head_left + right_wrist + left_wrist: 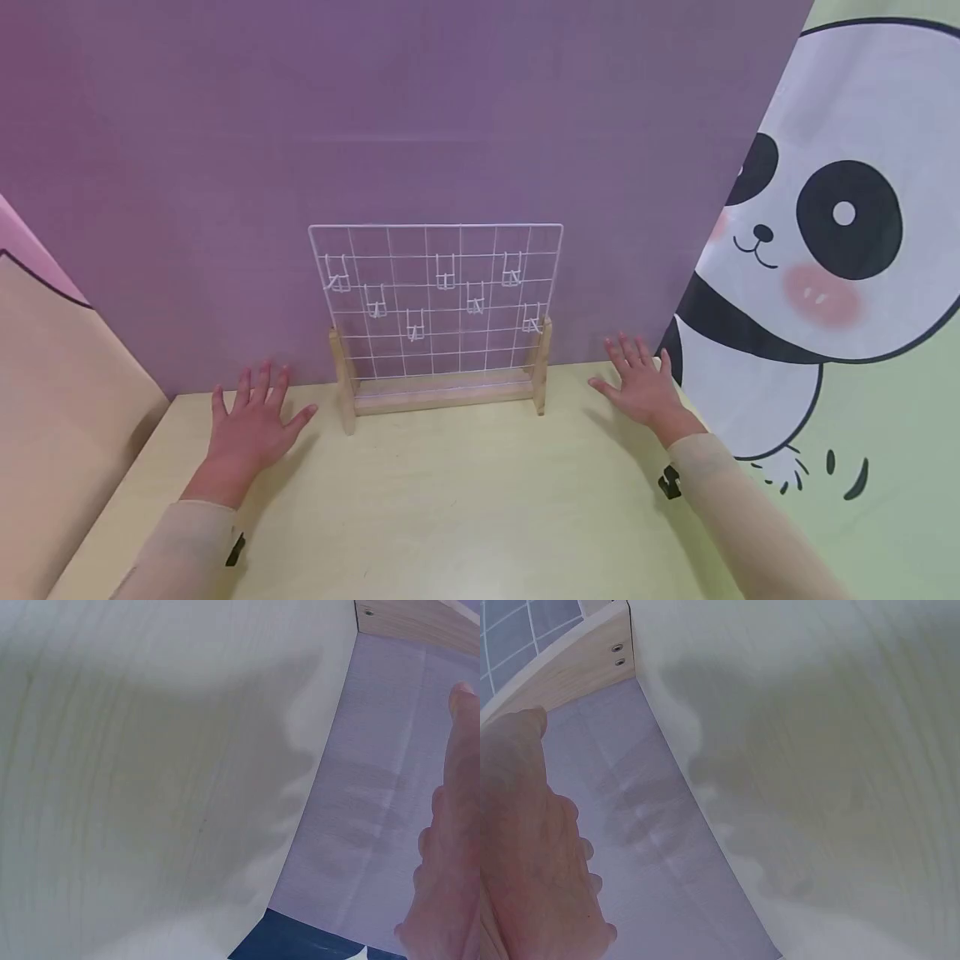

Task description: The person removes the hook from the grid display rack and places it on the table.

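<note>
A white wire grid rack (442, 300) stands upright on a wooden base at the back of the table (450, 500). Several white wire hooks (446, 273) hang on it in staggered rows. To the left of the rack my left hand (251, 429) is held palm down with its fingers spread, nothing in it. My right hand (642, 387) is spread the same way to the right of the rack. Both wrist views show the hands' shadows on the pale tabletop and the purple backdrop. Part of the rack's wooden foot (577, 664) shows beyond the left thumb.
A purple backdrop (450, 117) rises directly behind the table's back edge. At the right hangs a green cloth with a printed panda (847, 217). A peach-coloured panel (60, 417) borders the table on the left.
</note>
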`<state>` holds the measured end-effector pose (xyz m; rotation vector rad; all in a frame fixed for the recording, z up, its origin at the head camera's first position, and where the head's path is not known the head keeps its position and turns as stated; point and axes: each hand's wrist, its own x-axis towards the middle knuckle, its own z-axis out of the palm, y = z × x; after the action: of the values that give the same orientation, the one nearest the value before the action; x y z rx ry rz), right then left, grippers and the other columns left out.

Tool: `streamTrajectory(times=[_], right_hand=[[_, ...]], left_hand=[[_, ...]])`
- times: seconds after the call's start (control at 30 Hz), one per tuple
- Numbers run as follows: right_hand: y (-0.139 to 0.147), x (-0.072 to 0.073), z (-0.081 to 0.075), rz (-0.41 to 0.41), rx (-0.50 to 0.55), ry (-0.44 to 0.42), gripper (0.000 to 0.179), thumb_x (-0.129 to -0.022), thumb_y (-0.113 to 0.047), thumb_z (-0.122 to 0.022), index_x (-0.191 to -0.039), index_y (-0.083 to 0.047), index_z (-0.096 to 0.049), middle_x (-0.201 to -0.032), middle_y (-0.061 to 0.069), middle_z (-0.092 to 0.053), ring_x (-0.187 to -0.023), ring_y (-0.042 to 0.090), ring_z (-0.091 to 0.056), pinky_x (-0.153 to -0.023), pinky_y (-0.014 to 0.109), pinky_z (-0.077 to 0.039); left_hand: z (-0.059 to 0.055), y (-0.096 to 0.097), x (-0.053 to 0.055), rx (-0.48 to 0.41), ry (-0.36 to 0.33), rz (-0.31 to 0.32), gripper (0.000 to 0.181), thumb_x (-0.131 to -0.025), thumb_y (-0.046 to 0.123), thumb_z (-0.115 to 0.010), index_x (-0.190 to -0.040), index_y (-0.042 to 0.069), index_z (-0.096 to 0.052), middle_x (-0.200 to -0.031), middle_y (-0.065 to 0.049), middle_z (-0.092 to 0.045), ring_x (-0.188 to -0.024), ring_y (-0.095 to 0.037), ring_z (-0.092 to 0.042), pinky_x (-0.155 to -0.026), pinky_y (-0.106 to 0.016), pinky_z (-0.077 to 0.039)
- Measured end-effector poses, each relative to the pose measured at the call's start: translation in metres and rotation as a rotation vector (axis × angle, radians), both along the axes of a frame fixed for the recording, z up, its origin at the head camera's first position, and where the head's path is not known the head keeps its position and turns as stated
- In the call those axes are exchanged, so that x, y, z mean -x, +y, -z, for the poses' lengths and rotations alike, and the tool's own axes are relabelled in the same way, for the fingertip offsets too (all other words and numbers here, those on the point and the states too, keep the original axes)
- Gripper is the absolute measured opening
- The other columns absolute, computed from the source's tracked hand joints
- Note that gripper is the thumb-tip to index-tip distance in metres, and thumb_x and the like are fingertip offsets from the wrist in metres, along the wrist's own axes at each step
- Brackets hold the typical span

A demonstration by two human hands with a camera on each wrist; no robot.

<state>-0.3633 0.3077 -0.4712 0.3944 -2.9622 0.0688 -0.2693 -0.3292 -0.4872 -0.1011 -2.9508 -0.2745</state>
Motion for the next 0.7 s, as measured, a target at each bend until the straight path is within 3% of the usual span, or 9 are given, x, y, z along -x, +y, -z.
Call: streamTrajectory(times=[0.17, 0.37, 0.57, 0.7], right_hand=[[-0.002, 0.001, 0.001, -0.023, 0.02, 0.021, 0.09, -0.11, -0.064, -0.052, -0.176, -0.01, -0.023, -0.182, 0.021, -0.016, -0.168, 0.047, -0.011, -0.129, 0.077, -0.008], [-0.004, 0.006, 0.005, -0.067, 0.09, 0.085, 0.092, -0.108, -0.063, -0.057, -0.175, -0.007, -0.028, -0.179, 0.023, -0.027, -0.166, 0.049, -0.019, -0.13, 0.075, -0.014], [-0.007, 0.011, 0.008, -0.126, 0.293, 0.108, 0.084, -0.106, -0.05, -0.066, -0.17, -0.003, -0.038, -0.171, 0.027, -0.04, -0.161, 0.051, -0.03, -0.128, 0.074, -0.022], [-0.009, 0.015, 0.01, -0.145, 0.47, 0.051, 0.08, -0.108, -0.042, -0.069, -0.17, -0.004, -0.038, -0.172, 0.026, -0.04, -0.161, 0.049, -0.032, -0.129, 0.071, -0.024]], left_hand=[[0.005, -0.004, 0.002, -0.013, 0.014, 0.005, 0.096, -0.111, 0.068, -0.043, -0.173, -0.001, -0.019, -0.179, -0.034, -0.005, -0.164, -0.059, -0.002, -0.123, -0.084, 0.006], [0.005, -0.004, 0.003, -0.048, 0.033, 0.017, 0.093, -0.112, 0.065, -0.044, -0.172, -0.002, -0.022, -0.176, -0.038, -0.013, -0.161, -0.062, -0.012, -0.122, -0.086, -0.004], [0.005, -0.001, 0.003, -0.137, 0.097, 0.05, 0.085, -0.113, 0.056, -0.05, -0.17, -0.003, -0.028, -0.17, -0.04, -0.025, -0.154, -0.064, -0.021, -0.118, -0.086, -0.015], [0.005, 0.001, 0.006, -0.222, 0.149, 0.067, 0.079, -0.114, 0.051, -0.052, -0.167, -0.004, -0.033, -0.167, -0.039, -0.031, -0.151, -0.065, -0.027, -0.115, -0.086, -0.021]])
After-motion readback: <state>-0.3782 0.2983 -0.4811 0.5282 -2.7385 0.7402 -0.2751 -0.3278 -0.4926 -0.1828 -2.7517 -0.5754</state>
